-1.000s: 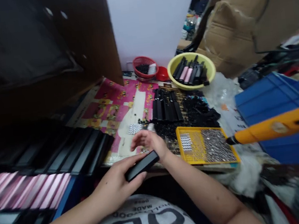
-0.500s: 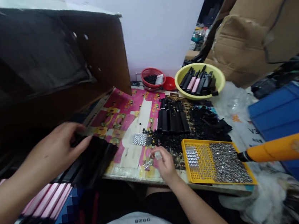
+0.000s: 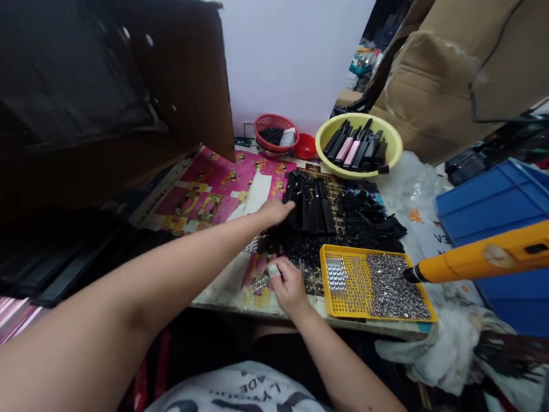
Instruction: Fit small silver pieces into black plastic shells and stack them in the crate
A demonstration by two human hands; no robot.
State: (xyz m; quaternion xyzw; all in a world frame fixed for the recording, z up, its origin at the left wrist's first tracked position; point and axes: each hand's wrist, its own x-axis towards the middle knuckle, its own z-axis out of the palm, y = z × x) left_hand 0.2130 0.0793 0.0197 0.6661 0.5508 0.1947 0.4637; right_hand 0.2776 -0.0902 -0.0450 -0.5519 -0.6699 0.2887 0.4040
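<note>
Your L hand [image 3: 278, 211] is mid-frame, arm in from lower L, at the L end of a row of black pieces [image 3: 314, 207] lying side by side at frame ctr. Thumb's out toward the row; other fingers mostly hidden, so can't make out how far they're spread or if they've got a piece.

Going L to R: pink cases [image 3: 12, 320] at lower L edge, dark cases [image 3: 69, 277] just above, brown box [image 3: 193, 76] upper L. Pink patterned sheet [image 3: 224, 172] L of ctr, on the tabletop. Silver pieces [image 3: 259, 284] lie just L of your R hand [image 3: 290, 288], which is below ctr, fingers curled in, w/ something white at the fingertips; can't tell if worn or held. Red basket [image 3: 270, 147] upper ctr.

Yellow tray [image 3: 338, 306] w/ small metal parts [image 3: 396, 291], R of your R hand; yellow basin [image 3: 393, 143] w/ black & pink pieces, upper R of ctr. Orange tool [image 3: 488, 255] enters from R edge, tip by the tray; blue crate [image 3: 496, 200] behind.
</note>
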